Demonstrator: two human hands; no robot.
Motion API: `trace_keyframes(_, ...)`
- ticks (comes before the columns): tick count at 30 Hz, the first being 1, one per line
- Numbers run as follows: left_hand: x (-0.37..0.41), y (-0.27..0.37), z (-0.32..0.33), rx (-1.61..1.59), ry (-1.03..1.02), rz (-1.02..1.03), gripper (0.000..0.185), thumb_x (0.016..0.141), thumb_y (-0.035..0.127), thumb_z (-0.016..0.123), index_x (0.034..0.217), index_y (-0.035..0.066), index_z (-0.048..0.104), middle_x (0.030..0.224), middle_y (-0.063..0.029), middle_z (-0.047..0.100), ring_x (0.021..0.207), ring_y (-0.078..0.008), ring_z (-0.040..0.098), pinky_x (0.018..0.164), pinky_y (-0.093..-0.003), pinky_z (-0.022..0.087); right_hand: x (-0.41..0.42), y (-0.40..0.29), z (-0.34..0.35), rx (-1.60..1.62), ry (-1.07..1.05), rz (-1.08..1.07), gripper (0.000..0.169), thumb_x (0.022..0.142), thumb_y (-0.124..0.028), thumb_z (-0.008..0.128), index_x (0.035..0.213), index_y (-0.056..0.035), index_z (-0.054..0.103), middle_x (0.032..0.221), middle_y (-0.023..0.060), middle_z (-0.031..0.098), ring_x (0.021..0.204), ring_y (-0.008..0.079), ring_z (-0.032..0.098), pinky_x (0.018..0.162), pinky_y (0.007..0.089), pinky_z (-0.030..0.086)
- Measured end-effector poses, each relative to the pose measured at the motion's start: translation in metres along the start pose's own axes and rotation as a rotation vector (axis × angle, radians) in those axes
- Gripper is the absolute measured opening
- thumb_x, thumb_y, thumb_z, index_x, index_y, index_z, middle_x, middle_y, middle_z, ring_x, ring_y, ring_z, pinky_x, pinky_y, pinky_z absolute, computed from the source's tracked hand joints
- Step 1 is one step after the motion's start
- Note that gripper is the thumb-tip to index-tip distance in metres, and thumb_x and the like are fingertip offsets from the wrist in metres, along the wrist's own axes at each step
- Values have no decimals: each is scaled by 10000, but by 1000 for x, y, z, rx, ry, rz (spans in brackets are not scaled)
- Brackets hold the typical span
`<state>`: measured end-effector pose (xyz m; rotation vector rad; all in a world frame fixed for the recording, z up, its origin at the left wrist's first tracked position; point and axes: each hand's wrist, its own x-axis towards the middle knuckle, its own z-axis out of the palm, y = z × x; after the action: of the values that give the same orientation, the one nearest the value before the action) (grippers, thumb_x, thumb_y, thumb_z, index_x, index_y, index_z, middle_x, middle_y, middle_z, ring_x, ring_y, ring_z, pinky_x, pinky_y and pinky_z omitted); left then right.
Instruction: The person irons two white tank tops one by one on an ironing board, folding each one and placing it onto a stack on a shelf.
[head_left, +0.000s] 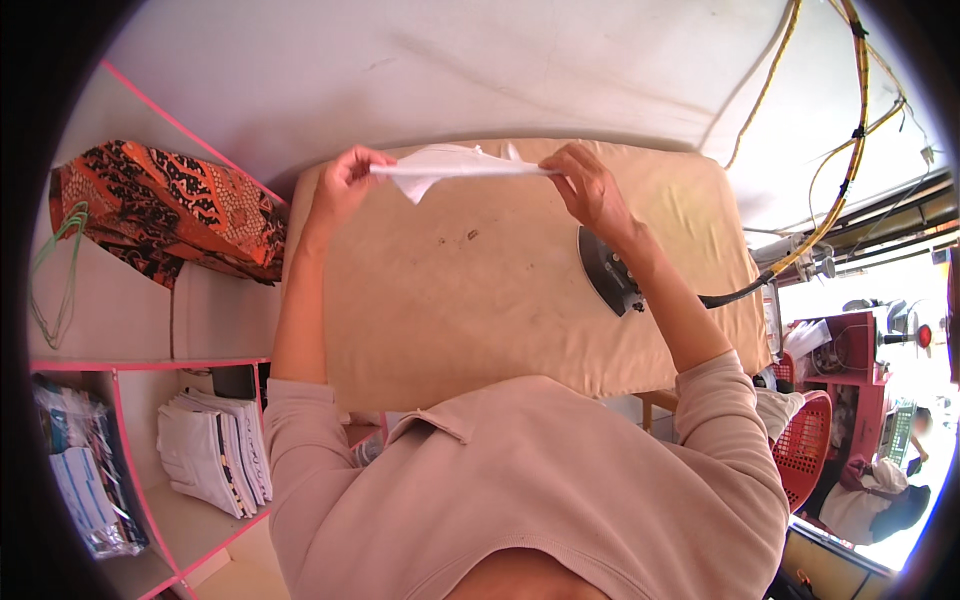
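A white cloth (442, 166) is stretched between both hands over the far part of a padded ironing table (450, 315) with a tan cover. My left hand (346, 178) pinches the cloth's left end, and my right hand (583, 178) grips its right end. One corner of the cloth hangs down near the left end. Below my right hand and partly behind the forearm, a dark iron (606, 274) rests on the table. A black and yellow cable (806, 244) runs from the iron up to the right.
On the left, pink-edged shelves (150, 363) hold folded white garments (214, 450) and plastic-wrapped clothes (86, 465). Above them are patterned orange fabric (172, 202) and green hangers (60, 262). Red baskets (802, 450) stand at the right; a person (870, 487) is farther off. A white wall borders the table's far edge.
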<state>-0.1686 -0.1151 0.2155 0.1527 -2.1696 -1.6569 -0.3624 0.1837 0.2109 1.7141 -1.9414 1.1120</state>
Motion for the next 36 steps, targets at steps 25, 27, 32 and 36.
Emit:
trace_keyframes(25, -182, -128, 253, 861, -391, 196, 516, 891, 206, 481, 1366, 26, 389, 1485, -100, 283, 1390, -250, 219, 1106, -530, 154, -275, -52, 82, 219, -79, 966, 212, 785, -172, 715, 748, 9, 611, 670, 92, 605, 535, 147, 565, 492, 292, 448)
trace_keyframes(27, -186, -132, 253, 866, -398, 153, 560, 906, 268, 474, 1403, 43, 342, 1506, -84, 248, 1401, -251, 193, 1106, -549, 126, -258, -59, 71, 551, -117, 1252, 205, 817, -180, 692, 802, 0, 594, 649, 70, 585, 462, 122, 524, 414, 266, 402)
trace_keyframes(32, -182, -125, 254, 981, -488, 167, 572, 908, 322, 458, 1433, 140, 323, 1523, -38, 220, 1408, -252, 176, 1092, -591, 105, -256, -58, 62, 870, -158, 1509, 208, 865, -186, 643, 938, -17, 546, 606, 32, 540, 357, 87, 445, 301, 228, 296)
trace_keyframes(36, -175, -121, 256, 894, -407, 165, 443, 876, 289, 519, 1301, 165, 500, 1413, -33, 393, 1330, -235, 313, 1085, -587, 123, -252, -56, 55, 812, -219, 1548, 204, 852, -147, 636, 975, -13, 543, 683, 66, 573, 432, 133, 515, 348, 266, 356)
